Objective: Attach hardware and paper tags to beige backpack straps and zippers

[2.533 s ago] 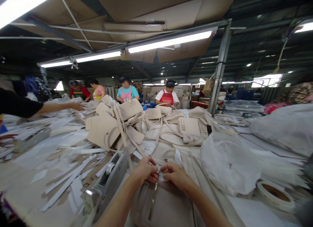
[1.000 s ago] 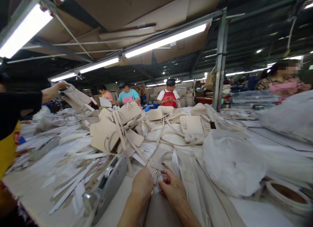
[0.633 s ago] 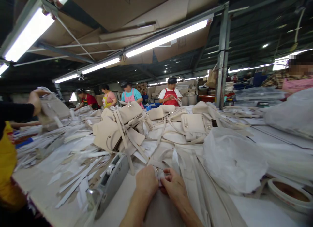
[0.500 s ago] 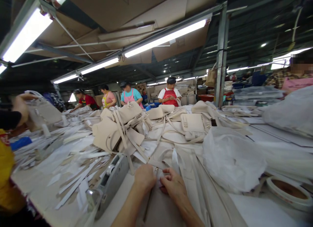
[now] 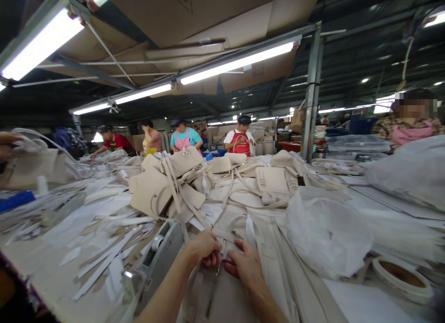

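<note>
A beige bag (image 5: 229, 295) lies right in front of me, with a dark zipper line (image 5: 213, 288) running down it toward me. My left hand (image 5: 205, 249) is closed on the bag at the upper end of this line, its fingers curled. Opposite it, my right hand (image 5: 246, 263) pinches the bag between thumb and fingers. Between the two hands shows a small metal fitting (image 5: 224, 242) on a beige strap. The exact spot under the fingertips is partly hidden.
A grey tape dispenser (image 5: 162, 253) stands left of my arms beside white paper strips (image 5: 104, 258). Beige bags (image 5: 153, 188) are piled ahead. At right are a crumpled plastic bag (image 5: 323, 230) and a tape roll (image 5: 403, 279). Several co-workers stand around the table.
My left hand has turned, so its curled fingers now show, and both hands have spread slightly at the bag. At far left, a co-worker's hand and bag have moved left and down.
</note>
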`<action>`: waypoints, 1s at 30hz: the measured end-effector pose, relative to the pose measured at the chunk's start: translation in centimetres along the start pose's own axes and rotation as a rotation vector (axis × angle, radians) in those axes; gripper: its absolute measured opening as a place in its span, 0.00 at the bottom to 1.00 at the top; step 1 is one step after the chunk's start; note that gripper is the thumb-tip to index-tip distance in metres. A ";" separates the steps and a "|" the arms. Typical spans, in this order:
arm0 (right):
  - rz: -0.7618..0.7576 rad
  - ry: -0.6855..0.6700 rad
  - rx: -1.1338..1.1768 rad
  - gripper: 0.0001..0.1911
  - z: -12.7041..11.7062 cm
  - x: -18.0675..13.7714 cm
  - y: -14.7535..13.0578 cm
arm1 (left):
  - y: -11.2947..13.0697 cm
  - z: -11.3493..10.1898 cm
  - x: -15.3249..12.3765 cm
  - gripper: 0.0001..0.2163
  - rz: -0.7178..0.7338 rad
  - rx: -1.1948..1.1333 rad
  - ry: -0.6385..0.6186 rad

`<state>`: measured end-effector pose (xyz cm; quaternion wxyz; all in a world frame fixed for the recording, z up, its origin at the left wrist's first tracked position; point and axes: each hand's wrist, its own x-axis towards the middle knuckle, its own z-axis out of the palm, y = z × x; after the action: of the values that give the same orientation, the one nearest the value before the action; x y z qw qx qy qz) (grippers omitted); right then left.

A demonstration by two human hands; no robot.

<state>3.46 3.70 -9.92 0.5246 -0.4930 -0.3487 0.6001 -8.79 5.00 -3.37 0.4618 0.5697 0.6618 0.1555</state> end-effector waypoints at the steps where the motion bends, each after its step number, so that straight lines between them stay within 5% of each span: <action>1: 0.000 0.005 0.000 0.30 0.2 -0.1 0.0 | -0.2 0.2 0.1 0.14 -0.001 -0.015 -0.010; 8: -0.070 0.009 -0.199 0.29 -0.6 -0.7 -0.5 | -1.0 -1.3 1.8 0.18 -0.031 -0.024 -0.102; 13: -0.006 -0.024 0.046 0.34 0.0 -0.7 -0.4 | -0.7 -1.8 2.2 0.17 -0.057 -0.002 -0.152; 20: 0.078 0.008 0.084 0.41 1.0 -0.6 -0.7 | -0.7 -0.8 0.6 0.18 -0.011 -0.013 -0.078; 30: 0.155 0.054 0.154 0.38 2.0 0.2 -1.3 | -0.6 -0.1 0.6 0.15 0.048 0.037 0.019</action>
<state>1.90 4.41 -8.24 0.5220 -0.4930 -0.2480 0.6503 -9.21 5.35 -4.03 0.4412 0.5923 0.6550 0.1596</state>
